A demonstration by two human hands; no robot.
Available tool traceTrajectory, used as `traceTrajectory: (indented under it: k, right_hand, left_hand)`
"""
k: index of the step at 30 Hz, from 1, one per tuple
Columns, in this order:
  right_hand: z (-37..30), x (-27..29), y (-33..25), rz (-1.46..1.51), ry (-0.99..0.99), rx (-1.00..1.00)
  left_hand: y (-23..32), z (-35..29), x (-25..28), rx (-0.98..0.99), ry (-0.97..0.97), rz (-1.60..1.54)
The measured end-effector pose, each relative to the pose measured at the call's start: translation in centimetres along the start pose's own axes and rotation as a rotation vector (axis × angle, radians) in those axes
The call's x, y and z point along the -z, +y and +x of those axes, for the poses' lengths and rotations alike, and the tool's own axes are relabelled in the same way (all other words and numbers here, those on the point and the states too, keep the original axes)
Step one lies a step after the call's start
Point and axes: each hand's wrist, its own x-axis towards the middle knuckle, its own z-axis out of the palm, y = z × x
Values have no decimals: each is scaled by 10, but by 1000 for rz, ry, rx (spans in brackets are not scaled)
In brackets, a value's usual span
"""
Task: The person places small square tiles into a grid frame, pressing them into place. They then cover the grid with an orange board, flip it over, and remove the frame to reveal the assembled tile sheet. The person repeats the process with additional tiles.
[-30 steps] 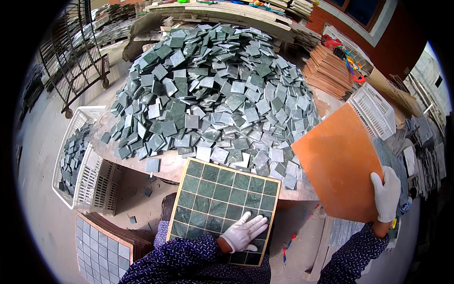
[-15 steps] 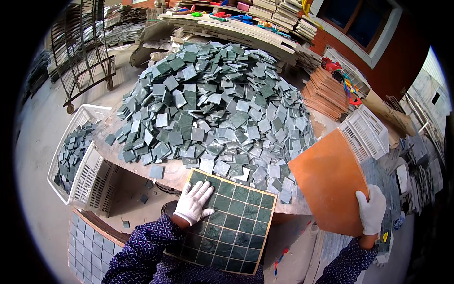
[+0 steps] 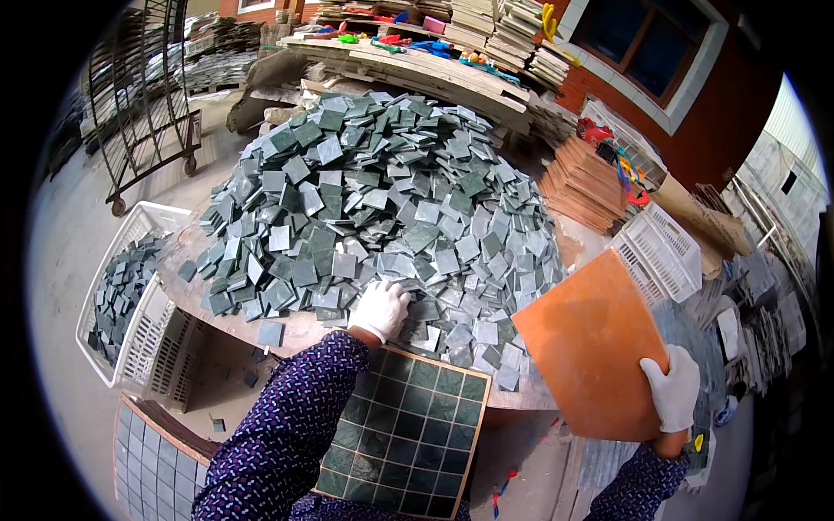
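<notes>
My gloved left hand [image 3: 382,311] reaches over the grid panel to the front of a heap of square grey-green stone tiles [image 3: 334,182]. Its fingers curl down among the tiles; what lies under them is hidden. Below that arm, a wooden-framed grid [image 3: 413,408] filled with dark green square tiles leans at my lap, its left part covered by my sleeve. My gloved right hand [image 3: 673,389] grips a flat orange-brown board [image 3: 591,352] by its right edge, thumb on the face, holding it tilted to the right of the grid.
At the left, a white plastic crate [image 3: 143,334] holds more tiles, with another tiled panel [image 3: 156,460] below it. A stack of brown boards [image 3: 580,184] and a white basket [image 3: 658,250] stand at the right. Behind are a wheeled metal rack [image 3: 143,113] and stacked slabs.
My left hand has lifted off the grid's face and moved forward onto the tile heap, its fingers now curled. My right hand keeps hold of the board. The whole view has shifted slightly.
</notes>
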Motion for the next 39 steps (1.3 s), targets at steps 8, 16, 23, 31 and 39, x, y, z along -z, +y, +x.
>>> traceTrajectory:
  k: [8,16,23,31,39]
  right_hand:
    - [5,-8,-4,38,21,3]
    - [-2,-10,7,35,22,-20]
    - [-3,-9,1,18,18,-26]
    - [-7,-6,-7,16,9,-36]
    - [-9,-6,-7,-15,16,-25]
  left_hand:
    - [-33,24,-11,-277,-249,315]
    - [-5,-71,86,-424,-102,-88]
    - [3,-149,85,-88,-149,-336]
    - [14,-138,75,41,-195,-290]
    - [7,-117,87,214,-407,-537]
